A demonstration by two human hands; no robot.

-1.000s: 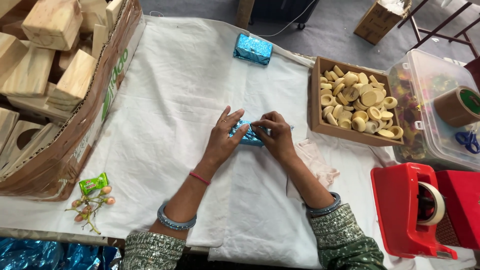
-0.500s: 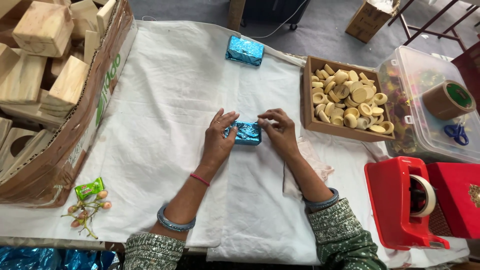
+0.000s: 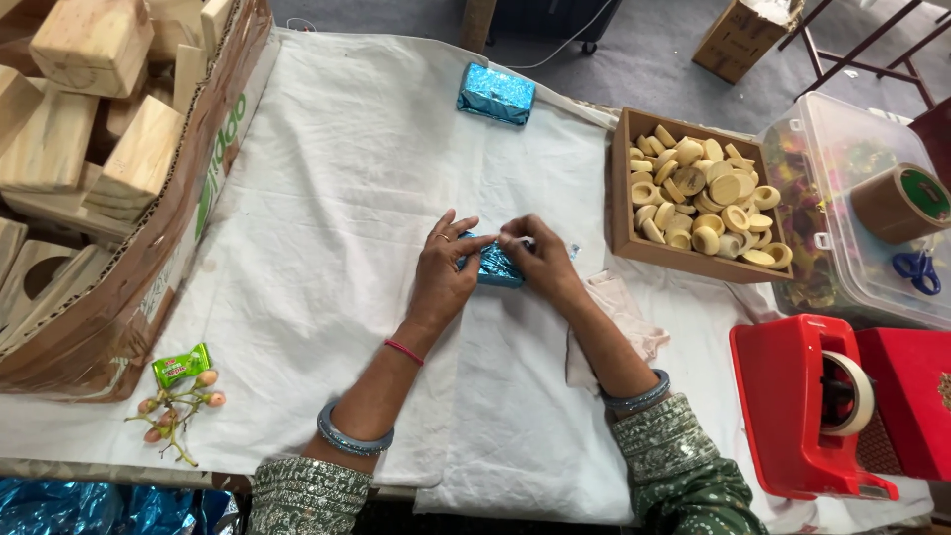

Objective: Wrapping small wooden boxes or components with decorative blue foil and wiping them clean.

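At the far left, a big cardboard box (image 3: 188, 218) is cut off by the edge, so not all of it is seen. It is filled with wooden blocks (image 3: 139, 149); too many are hidden for a count. At the bottom left corner, a bit of shiny blue foil (image 3: 59, 505) is seen under the table edge. On the white cloth (image 3: 327, 198) near the box, one small green packet (image 3: 181, 364) and one twig with little pink fruits (image 3: 173, 411) are laid.

In the middle, a small blue foil parcel (image 3: 492, 266) is held on the cloth between both hands. The left hand (image 3: 443, 272) is curled on the parcel's left end. The right hand (image 3: 543, 263) is closed over its right end, with the fingertips pinched on the foil. Most of the parcel is hidden by the fingers. A second blue parcel (image 3: 495, 94) is seen farther up the cloth, so two are counted.

Just right of the right arm, one crumpled pale rag (image 3: 619, 317) is laid. Then one wooden tray (image 3: 626, 188) is seen, piled with pale round pieces (image 3: 708, 203), too many to count. At the far right, one clear plastic tub (image 3: 842, 198) is shown, with one roll of brown tape (image 3: 897, 203) and one pair of blue scissors (image 3: 916, 272) on its lid. Below it, one red tape holder (image 3: 802, 406) is placed.
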